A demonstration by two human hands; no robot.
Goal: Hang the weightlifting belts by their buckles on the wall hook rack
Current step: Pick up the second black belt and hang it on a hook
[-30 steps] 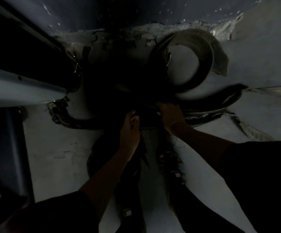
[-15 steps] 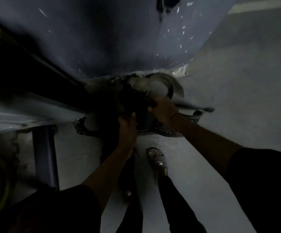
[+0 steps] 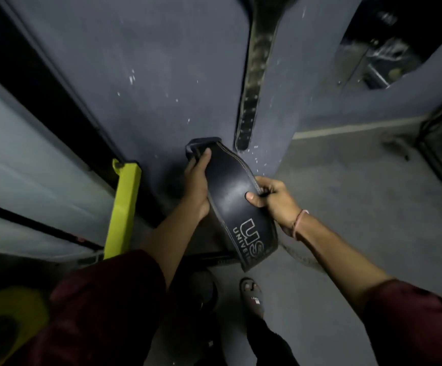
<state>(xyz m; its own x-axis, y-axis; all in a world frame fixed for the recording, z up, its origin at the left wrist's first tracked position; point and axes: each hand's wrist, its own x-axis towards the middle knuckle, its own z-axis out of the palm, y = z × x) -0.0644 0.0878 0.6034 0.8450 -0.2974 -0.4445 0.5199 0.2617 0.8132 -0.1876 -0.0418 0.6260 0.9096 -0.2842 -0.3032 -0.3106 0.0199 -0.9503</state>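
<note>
You're holding one black belt (image 3: 237, 207) in both hands, out in front of the grey wall (image 3: 161, 75), above your feet. Your left hand (image 3: 196, 184) is gripping its far folded end, thumb on top and fingers wrapped under. Your right hand (image 3: 272, 198) is pinching the right edge, thumb pressed on the face.

Risks: you're gripping leather, not metal. I can't see the buckle, so you may be lifting the wrong end toward the hooks. The near, lettered end is dangling free and could swing into the hanging belt (image 3: 254, 83) on the wall, far and right of your hands, and knock it loose. The hook rack itself is out of frame, so you'd be reaching up blind in dim light.

Count: two belts visible, one held and one hanging. Two hands. One yellow post (image 3: 123, 207) at left. No hooks visible.
</note>
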